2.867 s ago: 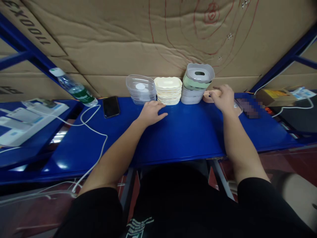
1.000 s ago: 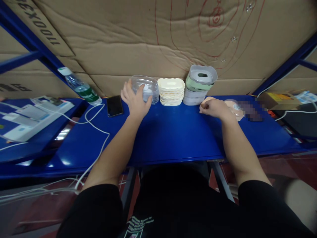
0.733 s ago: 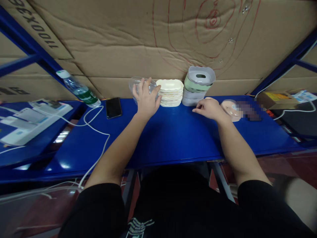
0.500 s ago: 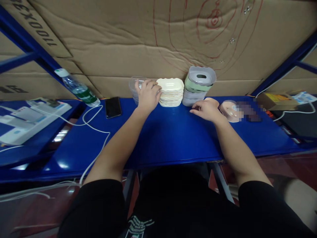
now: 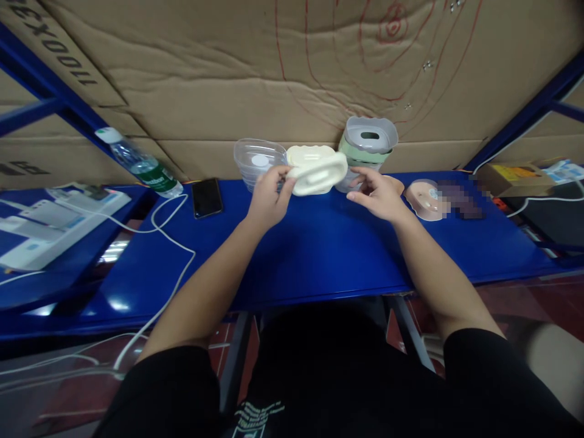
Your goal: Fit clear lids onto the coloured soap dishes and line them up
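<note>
two hands are in sight: one left hand (image 5: 269, 198) and one right hand (image 5: 378, 196). there is one tilted cream tray (image 5: 322, 175), plus one stack of cream trays (image 5: 298, 156) whose number is hidden. one stack of clear containers (image 5: 250, 161) holds several, nested too closely to count. another pile has at least one grey container (image 5: 369, 146) and at least one green container (image 5: 352, 152); the total is partly covered. one small peach piece (image 5: 395, 184) and one pink container (image 5: 424, 201) show. there is one bottle (image 5: 145, 167), one phone (image 5: 207, 198), one power strip (image 5: 59, 234) and one cardboard box (image 5: 522, 185). white cables (image 5: 194, 251) number more than one.
</note>
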Demonstrator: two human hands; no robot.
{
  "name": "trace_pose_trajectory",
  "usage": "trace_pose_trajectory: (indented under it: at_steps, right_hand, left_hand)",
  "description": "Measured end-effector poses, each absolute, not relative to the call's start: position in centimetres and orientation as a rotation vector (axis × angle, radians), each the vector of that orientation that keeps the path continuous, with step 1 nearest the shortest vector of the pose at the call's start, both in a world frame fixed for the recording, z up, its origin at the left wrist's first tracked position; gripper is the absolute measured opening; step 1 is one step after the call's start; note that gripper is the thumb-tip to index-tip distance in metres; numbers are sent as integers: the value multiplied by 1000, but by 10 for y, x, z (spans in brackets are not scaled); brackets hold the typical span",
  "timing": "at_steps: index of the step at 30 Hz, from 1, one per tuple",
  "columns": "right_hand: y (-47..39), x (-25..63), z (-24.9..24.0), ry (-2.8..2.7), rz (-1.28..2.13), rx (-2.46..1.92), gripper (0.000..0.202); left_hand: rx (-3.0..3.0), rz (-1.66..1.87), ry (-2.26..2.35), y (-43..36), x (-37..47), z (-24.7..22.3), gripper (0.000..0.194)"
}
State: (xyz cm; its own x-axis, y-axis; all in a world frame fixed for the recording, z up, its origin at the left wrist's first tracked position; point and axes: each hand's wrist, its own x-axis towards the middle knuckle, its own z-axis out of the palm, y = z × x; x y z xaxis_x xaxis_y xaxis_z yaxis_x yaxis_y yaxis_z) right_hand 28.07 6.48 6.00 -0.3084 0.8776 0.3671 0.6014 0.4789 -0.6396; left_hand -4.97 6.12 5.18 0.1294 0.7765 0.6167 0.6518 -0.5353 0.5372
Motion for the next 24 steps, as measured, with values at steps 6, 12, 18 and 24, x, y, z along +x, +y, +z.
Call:
trace_pose_trajectory:
  at_steps: [6,12,18,24]
  right_hand:
    - [70,279,52,-2241,657,-1140,49]
    - [74,276,46,-2561,681,-1286,28]
    - [69,270,47,-2695,602,-1331,34]
    - [72,290,60,-2499,216,-1649,30]
  left_hand:
    - [1908,1131,1012,72,-42,14,39]
    - [1950,639,920,70,-40,8,38]
    - [2363,469,993,63,-43,14,35]
    - [2516,372,1003,61,-43,15,38]
